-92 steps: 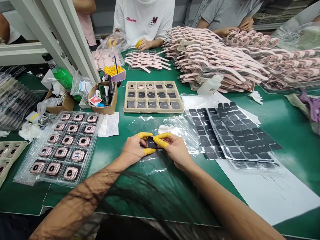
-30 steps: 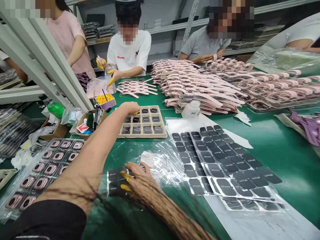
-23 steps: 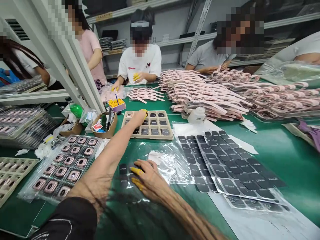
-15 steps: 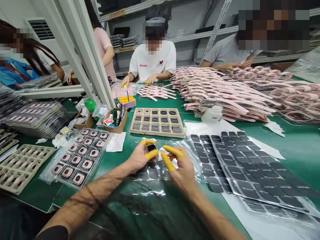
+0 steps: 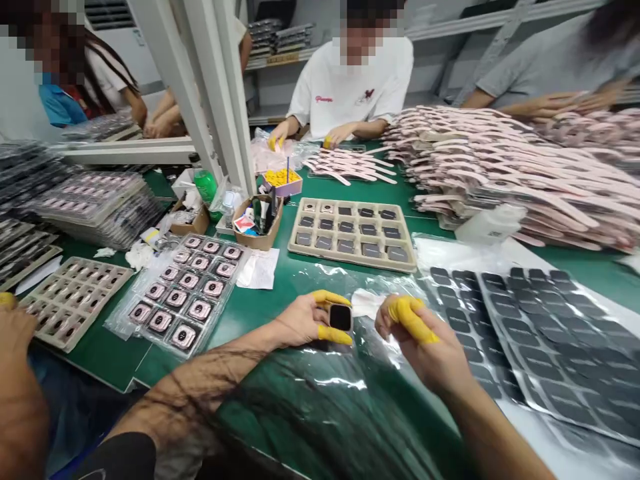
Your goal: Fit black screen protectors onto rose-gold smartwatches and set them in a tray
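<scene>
My left hand, with yellow finger cots on thumb and finger, grips a small smartwatch case by its edges. Its black screen faces up towards me. To the right, my right hand is closed, its yellow-covered fingers curled together; whatever they may pinch is hidden. A white wipe shows between the two hands, close to the right fingertips; whether they touch it I cannot tell. Clear plastic film lies under both hands. Beyond them stands a beige tray with dark square pieces in most compartments.
Sheets of dark square stickers lie at right. On the left are a clear tray of watch cases and a beige tray. Pink straps are piled behind. A co-worker's hand is at the left edge; other people sit opposite.
The view has shifted left and closer. The watch has turned so its screen shows fully. My right hand has drawn away from it, and its fingers have closed. A co-worker's hand has appeared at left.
</scene>
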`<state>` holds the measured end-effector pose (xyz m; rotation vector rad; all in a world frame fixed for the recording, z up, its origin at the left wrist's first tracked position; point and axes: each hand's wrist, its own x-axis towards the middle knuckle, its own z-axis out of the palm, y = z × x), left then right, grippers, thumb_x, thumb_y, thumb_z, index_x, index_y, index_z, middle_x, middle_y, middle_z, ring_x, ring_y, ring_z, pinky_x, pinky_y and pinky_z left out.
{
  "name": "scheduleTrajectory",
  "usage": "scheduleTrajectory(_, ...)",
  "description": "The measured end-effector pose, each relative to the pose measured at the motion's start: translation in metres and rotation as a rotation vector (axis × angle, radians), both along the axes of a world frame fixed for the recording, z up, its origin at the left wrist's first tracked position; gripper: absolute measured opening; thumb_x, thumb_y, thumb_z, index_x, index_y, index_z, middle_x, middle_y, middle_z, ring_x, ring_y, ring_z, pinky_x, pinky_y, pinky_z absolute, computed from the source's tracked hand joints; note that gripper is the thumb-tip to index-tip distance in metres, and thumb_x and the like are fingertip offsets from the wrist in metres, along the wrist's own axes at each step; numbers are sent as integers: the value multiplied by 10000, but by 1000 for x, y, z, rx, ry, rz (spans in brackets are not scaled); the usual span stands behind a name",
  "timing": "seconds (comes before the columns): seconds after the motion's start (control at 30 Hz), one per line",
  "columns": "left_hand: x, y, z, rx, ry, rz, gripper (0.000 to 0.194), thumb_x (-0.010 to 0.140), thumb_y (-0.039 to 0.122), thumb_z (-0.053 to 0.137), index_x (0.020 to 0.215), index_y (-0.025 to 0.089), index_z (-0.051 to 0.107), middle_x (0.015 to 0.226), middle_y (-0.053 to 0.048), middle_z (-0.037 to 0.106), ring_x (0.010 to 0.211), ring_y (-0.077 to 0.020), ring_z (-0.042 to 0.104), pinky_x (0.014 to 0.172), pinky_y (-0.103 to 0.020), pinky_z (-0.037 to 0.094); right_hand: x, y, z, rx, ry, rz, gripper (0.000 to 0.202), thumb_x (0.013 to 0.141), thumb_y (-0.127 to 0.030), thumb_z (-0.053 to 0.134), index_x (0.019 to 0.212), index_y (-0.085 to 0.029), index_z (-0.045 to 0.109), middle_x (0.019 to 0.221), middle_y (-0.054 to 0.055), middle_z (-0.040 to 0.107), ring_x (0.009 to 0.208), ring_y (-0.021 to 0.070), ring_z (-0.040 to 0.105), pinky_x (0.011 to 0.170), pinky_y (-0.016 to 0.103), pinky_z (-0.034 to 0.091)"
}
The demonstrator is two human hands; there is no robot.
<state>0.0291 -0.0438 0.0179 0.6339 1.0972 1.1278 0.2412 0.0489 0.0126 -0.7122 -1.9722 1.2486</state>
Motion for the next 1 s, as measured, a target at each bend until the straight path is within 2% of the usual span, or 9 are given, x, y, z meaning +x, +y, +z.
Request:
scheduleTrajectory(0.1,0,2,-1,17,45,63,808,379,172,1068,1100,181,703,906,-29,738,706,-135,692,708,-283,576,28,25,4,178,-376,162,467,973,-652,579,684,-289,624,704,39,613,599,203,589,551,367,474)
scheduleTrajectory(0.2,-1,4,-3,32,98,117,799,439,138,1040,1136,192,653,902,-8,733,727,-135,702,746,-284,579,39,35,0,408,-600,5,321,917,-602,711,835,-294,749,799,30,668,630,184,608,576,347,462)
scheduleTrajectory(0.37,2,4,-6,48,170,135,702,499,123,999,1110,185,660,888,-8,735,734,-134,702,754,-272,566,8,30,-15,582,-492,-302,257,979,-438,683,1088,-232,790,1023,116,714,881,248,628,785,398,509)
scheduleTrajectory(0.47,3,4,-8,49,201,117,705,490,106,985,1116,180,671,866,-2,736,727,-136,699,748,-272,568,-7,24,-17,633,-539,-314,202,999,-326,639,957,-218,805,926,114,748,858,259,577,808,429,467)
scheduleTrajectory(0.57,3,4,-10,43,268,89,667,518,100,961,1121,177,687,831,2,741,717,-137,698,723,-256,555,-14,10,-13,622,-357,-310,162,999,-331,661,931,-246,782,869,70,766,813,234,579,774,404,466)
scheduleTrajectory(0.67,3,3,-10,52,315,55,614,512,96,957,1069,174,709,819,-1,753,716,-142,707,692,-236,535,-25,-4,-13,614,-209,-149,155,1011,-343,646,992,-252,769,887,60,758,835,221,616,772,377,497)
scheduleTrajectory(0.77,4,3,-8,41,313,84,593,499,78,959,1031,168,714,837,-12,760,715,-143,709,696,-243,542,-27,0,-20,561,-351,-177,235,1037,-333,574,990,-219,774,917,88,742,872,231,615,787,377,494)
scheduleTrajectory(0.93,3,6,-3,-12,200,171,665,476,72,993,1071,157,709,848,-38,765,740,-153,713,754,-285,574,-1,12,-25,596,-565,-528,270,1023,-369,581,1009,-200,791,987,136,713,945,288,584,841,437,447)
scheduleTrajectory(1.0,0,9,-2,-5,87,247,689,455,90,1009,1066,151,698,887,-38,766,776,-148,708,800,-296,579,-1,4,-22,648,-562,-453,275,1013,-394,622,1139,-209,782,1099,149,715,1035,303,593,881,446,429)
